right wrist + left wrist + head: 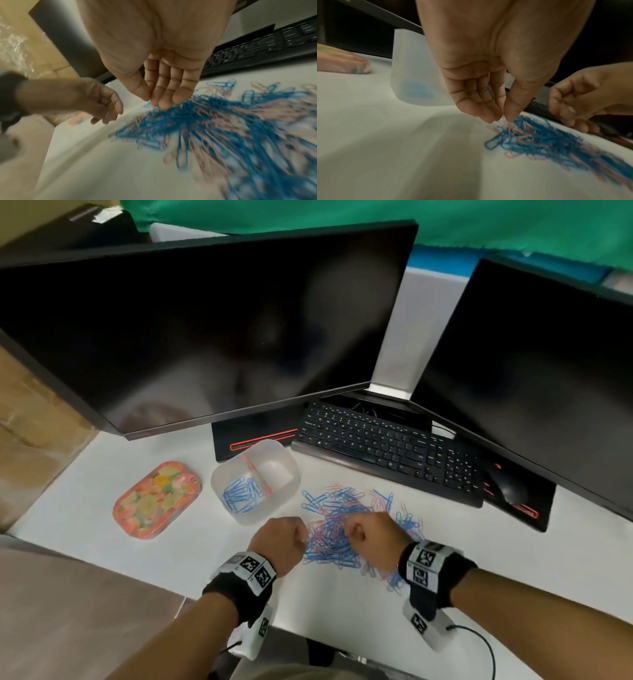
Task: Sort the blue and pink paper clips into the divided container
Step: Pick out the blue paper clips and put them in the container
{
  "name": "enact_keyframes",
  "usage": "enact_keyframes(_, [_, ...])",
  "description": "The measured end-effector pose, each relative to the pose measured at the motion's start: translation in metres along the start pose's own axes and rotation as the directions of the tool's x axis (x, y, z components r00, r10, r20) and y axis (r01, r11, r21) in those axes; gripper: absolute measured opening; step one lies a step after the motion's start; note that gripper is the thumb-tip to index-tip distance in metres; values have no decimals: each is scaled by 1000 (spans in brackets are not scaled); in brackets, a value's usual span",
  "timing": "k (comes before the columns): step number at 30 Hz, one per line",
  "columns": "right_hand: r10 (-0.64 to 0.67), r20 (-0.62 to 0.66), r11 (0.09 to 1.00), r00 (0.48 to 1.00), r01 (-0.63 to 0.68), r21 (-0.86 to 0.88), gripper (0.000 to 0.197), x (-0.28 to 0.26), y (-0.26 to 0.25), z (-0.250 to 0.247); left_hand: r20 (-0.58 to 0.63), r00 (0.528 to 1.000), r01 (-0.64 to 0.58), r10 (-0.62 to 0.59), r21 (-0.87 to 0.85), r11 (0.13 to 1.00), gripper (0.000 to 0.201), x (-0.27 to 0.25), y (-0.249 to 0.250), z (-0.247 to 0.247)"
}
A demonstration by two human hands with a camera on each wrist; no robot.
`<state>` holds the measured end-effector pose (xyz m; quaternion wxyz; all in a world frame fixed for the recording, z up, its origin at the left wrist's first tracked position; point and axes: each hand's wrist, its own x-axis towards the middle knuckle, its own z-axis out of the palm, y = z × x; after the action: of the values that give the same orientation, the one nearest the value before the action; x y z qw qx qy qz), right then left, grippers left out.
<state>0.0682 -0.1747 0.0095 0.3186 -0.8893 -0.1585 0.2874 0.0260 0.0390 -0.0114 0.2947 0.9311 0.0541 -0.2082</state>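
Observation:
A mixed pile of blue and pink paper clips (342, 532) lies on the white desk. Behind it to the left stands the translucent divided container (286, 457). Its left compartment holds blue clips (241, 491); the right one looks empty. My left hand (284, 539) is at the pile's left edge, and its thumb and fingertips (491, 119) pinch a pale pink clip (497, 123). My right hand (370, 534) hovers over the pile's middle, thumb pressed against the index finger (154, 100), fingertips touching the clips (214, 121). Whether it holds one is hidden.
A floral orange tin (157, 499) lies left of the container. A black keyboard (387, 446) and a mouse (510, 491) sit behind the pile, under two dark monitors (205, 330). The desk's front edge (239, 604) is close to my wrists.

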Motion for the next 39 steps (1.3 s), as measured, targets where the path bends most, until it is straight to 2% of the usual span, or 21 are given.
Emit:
enact_keyframes(5, [-141, 19, 971, 990, 142, -190, 17, -18, 16, 27, 49, 998, 22, -31, 177, 984, 15, 4, 0, 17])
enact_keyframes(10, [-236, 17, 932, 972, 231, -280, 9, -19, 25, 41, 40, 998, 45, -53, 191, 980, 7, 5, -1, 19])
enact_keyframes(16, [-199, 40, 924, 979, 201, -325, 19, -16, 24, 42, 52, 994, 90, -100, 161, 983, 5, 5, -3, 15])
enact_keyframes(23, [-177, 84, 935, 981, 194, -297, 26, -14, 25, 39, 19, 997, 75, -77, 59, 995, 26, 3, -7, 5])
enact_keyframes(27, [-157, 79, 963, 984, 171, -207, 30, -14, 25, 36, -7, 999, 48, -49, -103, 994, 22, 0, -7, -5])
enact_keyframes(29, [-146, 87, 977, 985, 158, -143, 33, -13, 23, 33, 19, 1000, 8, -6, -132, 991, 36, -1, -8, -7])
enact_keyframes(31, [-121, 115, 989, 986, 130, -76, 30, -12, 18, 31, 66, 998, 25, -11, -213, 977, 38, 1, -9, -8])
enact_keyframes(35, [-11, 195, 981, 981, -27, 193, 21, -7, 6, 26, 164, 981, 178, -102, -559, 810, 34, 1, -8, -8])
enact_keyframes(37, [17, 234, 937, 972, -97, 336, 26, -6, -2, 22, 169, 979, 189, -110, -575, 796, 29, 2, -9, -6])
enact_keyframes(39, [40, 261, 898, 964, -149, 415, 27, -7, -9, 19, 153, 984, 158, -96, -465, 871, 17, 3, -10, -2])
